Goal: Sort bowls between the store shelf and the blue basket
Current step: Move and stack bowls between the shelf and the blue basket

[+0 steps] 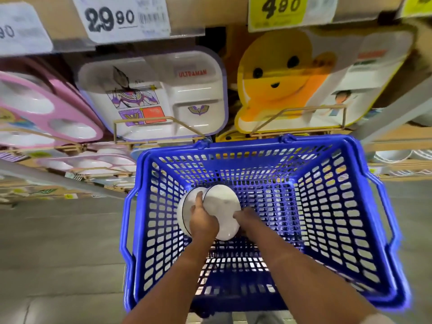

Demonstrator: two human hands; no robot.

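Note:
Two white bowls sit tilted against each other inside the blue basket (350, 206). The left bowl (187, 206) shows a dark rim line; the right bowl (222, 206) leans over it. My left hand (203, 222) lies between them, fingers curled over the left bowl's rim. At the lower right edge of the right bowl, my right hand (245, 218) grips it, its fingers partly hidden underneath. Both forearms reach down into the basket from the near side.
The store shelf (163, 146) stands just beyond the basket, with wire racks holding a white and purple divided tray (187, 90), pink trays (58, 118) and a yellow cartoon tray (280, 90). More white bowls (395, 155) sit at the right. Grey floor lies on both sides.

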